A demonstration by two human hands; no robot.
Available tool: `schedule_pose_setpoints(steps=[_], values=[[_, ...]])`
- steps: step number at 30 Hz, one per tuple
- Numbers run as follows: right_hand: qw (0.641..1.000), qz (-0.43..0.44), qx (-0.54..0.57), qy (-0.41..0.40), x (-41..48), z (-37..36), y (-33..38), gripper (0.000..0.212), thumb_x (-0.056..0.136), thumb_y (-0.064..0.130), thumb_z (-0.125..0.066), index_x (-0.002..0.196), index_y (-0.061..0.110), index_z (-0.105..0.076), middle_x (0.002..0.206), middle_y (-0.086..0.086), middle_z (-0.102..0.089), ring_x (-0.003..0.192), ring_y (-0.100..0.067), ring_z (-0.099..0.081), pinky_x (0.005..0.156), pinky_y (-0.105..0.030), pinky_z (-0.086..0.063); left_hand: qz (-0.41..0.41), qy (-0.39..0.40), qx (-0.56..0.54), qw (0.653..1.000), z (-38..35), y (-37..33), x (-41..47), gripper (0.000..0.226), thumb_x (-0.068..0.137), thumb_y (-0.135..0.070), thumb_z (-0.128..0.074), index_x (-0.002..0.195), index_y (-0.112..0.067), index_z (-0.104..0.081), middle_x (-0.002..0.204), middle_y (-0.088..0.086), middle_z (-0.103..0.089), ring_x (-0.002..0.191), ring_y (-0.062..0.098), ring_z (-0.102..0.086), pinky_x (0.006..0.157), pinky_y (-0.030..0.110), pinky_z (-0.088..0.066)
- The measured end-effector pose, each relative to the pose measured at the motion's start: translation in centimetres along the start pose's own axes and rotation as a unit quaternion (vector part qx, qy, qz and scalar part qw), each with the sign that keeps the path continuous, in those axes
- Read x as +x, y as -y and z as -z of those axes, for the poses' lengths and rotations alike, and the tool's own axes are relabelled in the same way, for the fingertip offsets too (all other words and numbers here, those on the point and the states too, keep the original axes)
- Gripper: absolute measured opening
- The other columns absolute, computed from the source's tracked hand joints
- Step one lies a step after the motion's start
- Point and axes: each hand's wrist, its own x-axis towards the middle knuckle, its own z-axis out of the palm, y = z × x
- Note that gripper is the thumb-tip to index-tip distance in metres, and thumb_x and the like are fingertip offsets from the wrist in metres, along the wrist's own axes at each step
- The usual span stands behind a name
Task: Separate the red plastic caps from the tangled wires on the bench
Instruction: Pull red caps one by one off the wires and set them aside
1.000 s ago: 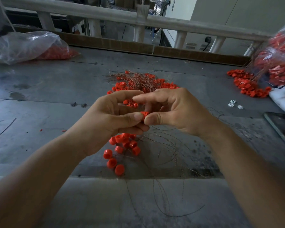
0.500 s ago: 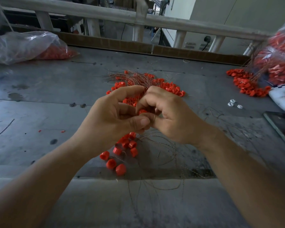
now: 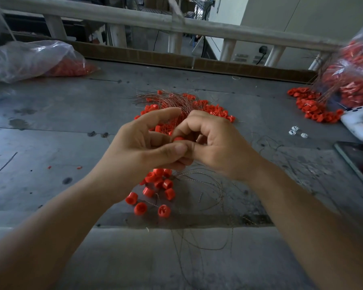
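Small round red plastic cap (image 3: 178, 139) pinched between curled left hand (image 3: 138, 151) and right hand (image 3: 216, 143), thin tangled wires (image 3: 208, 185) under right hand, glossy loose caps (image 3: 157, 185) below left hand on scuffed grey bench (image 3: 50, 132).

Two plastic bags (image 3: 29, 59), three white bits (image 3: 292, 132), perhaps twelve red caps (image 3: 149, 191) nearest.

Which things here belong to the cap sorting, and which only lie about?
Job: left hand and right hand pinching a red cap; tangled pile of caps and wires; loose caps; loose wires.
Lying about: white device; small white pieces; dark flat screen.
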Motion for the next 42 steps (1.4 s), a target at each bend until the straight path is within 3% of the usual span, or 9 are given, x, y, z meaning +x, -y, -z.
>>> schedule_pose_setpoints(steps=[2, 8, 16, 19, 22, 25, 29, 39, 42], values=[[0.997, -0.017, 0.079, -0.005, 0.1, 0.1, 0.1, 0.007, 0.075, 0.027, -0.065, 0.079, 0.025, -0.059, 0.079, 0.009, -0.056, 0.07, 0.0, -0.055, 0.063, -0.013, -0.047, 0.011, 0.001, -0.035, 0.999, 0.2, -0.2, 0.1, 0.061, 0.059, -0.027, -0.067, 0.117, -0.015, -0.053, 0.075, 0.013, -0.071, 0.068, 0.024, -0.07, 0.059, 0.024, -0.055], [0.953, -0.115, 0.277, 0.032, 0.1, 0.5, -0.2, 0.036, 0.077, 0.038, -0.049, 0.096, 0.009, -0.06, 0.073, 0.002, -0.067, 0.065, -0.013, -0.065, 0.057, -0.021, -0.051, 0.015, -0.041, -0.157, 0.987, 0.9, -0.6, 0.5, 0.04, 0.056, -0.019, -0.068, 0.095, -0.011, -0.069, 0.071, 0.011, -0.071, 0.063, 0.015, -0.07, 0.054, 0.018, -0.054], [0.953, -0.131, 0.27, 0.046, -0.1, 1.4, -0.1, 0.015, 0.07, 0.023, -0.063, 0.082, 0.014, -0.064, 0.053, 0.006, -0.06, 0.045, -0.004, -0.053, 0.041, -0.014, -0.041, 0.005, -0.038, -0.205, 0.978, 1.4, -0.9, 0.7, 0.022, 0.067, -0.011, -0.058, 0.082, -0.012, -0.074, 0.073, 0.009, -0.071, 0.064, 0.013, -0.069, 0.055, 0.017, -0.054], [0.956, -0.133, 0.26, 0.039, -0.1, 2.5, -0.4, 0.004, 0.072, 0.017, -0.069, 0.076, 0.018, -0.068, 0.052, 0.006, -0.058, 0.043, -0.003, -0.048, 0.04, -0.015, -0.037, -0.003, -0.043, -0.19, 0.981, 1.6, -1.0, 0.7, 0.024, 0.056, -0.015, -0.066, 0.078, -0.013, -0.074, 0.07, 0.005, -0.07, 0.059, 0.011, -0.066, 0.052, 0.016, -0.052], [0.955, -0.126, 0.266, 0.023, -0.2, 3.6, -0.7, 0.006, 0.073, 0.014, -0.066, 0.079, 0.016, -0.067, 0.055, 0.006, -0.058, 0.043, -0.001, -0.048, 0.041, -0.013, -0.037, -0.019, -0.079, -0.112, 0.99, 1.9, -1.0, 0.7, 0.016, 0.054, -0.014, -0.068, 0.069, -0.015, -0.073, 0.065, 0.001, -0.068, 0.053, 0.007, -0.061, 0.049, 0.015, -0.05], [0.975, -0.126, 0.18, 0.019, -0.3, 4.3, -1.2, 0.013, 0.069, 0.019, -0.068, 0.081, 0.015, -0.065, 0.058, 0.005, -0.061, 0.051, -0.004, -0.056, 0.046, -0.015, -0.044, -0.003, -0.122, 0.066, 0.99, 2.3, -0.5, 0.7, 0.016, 0.058, -0.002, -0.071, 0.059, -0.018, -0.07, 0.06, -0.002, -0.066, 0.052, 0.011, -0.062, 0.05, 0.015, -0.05], [0.979, -0.18, 0.024, 0.097, -0.4, 3.9, -2.2, 0.013, 0.075, 0.01, -0.069, 0.082, 0.02, -0.064, 0.062, 0.007, -0.064, 0.06, -0.005, -0.062, 0.057, -0.017, -0.052, -0.02, -0.097, 0.401, 0.911, 2.5, 0.7, 0.7, 0.021, 0.064, -0.015, -0.077, 0.061, -0.03, -0.063, 0.068, -0.02, -0.066, 0.055, 0.0, -0.062, 0.054, 0.01, -0.049], [0.954, -0.188, -0.123, 0.201, -0.5, 2.9, -2.6, 0.01, 0.077, 0.022, -0.072, 0.078, 0.026, -0.063, 0.069, 0.012, -0.06, 0.064, 0.007, -0.056, 0.053, -0.005, -0.041, 0.011, -0.005, 0.497, 0.868, 2.2, 1.6, 0.7, 0.02, 0.059, -0.03, -0.082, 0.055, -0.032, -0.063, 0.058, -0.014, -0.059, 0.056, -0.009, -0.053, 0.053, 0.006, -0.04], [0.952, -0.183, -0.137, 0.201, -0.5, 2.8, -2.8, 0.011, 0.076, 0.023, -0.073, 0.077, 0.028, -0.062, 0.069, 0.014, -0.059, 0.064, 0.01, -0.054, 0.052, -0.004, -0.039, 0.031, -0.004, 0.476, 0.879, 2.1, 1.3, 0.8, 0.028, 0.051, -0.057, -0.069, 0.059, -0.03, -0.065, 0.059, -0.011, -0.062, 0.055, -0.005, -0.056, 0.053, 0.007, -0.042]])
